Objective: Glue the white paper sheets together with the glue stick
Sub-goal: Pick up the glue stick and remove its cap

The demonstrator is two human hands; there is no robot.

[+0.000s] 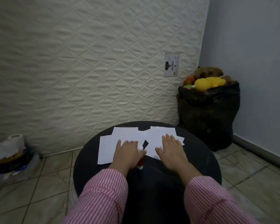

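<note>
Several white paper sheets lie overlapping on the far half of a round black table: one group at the left, another at the right. My left hand rests palm-down on the left sheets, its thumb hooked over a glue stick. The stick's white end shows beside the thumb and its red body pokes out under the wrist. My right hand lies flat with fingers spread on the right sheets and holds nothing.
An upright quilted mattress stands just behind the table. A black bag stuffed with soft toys sits at the right by the blue wall. A toilet roll and clutter lie on the tiled floor at left.
</note>
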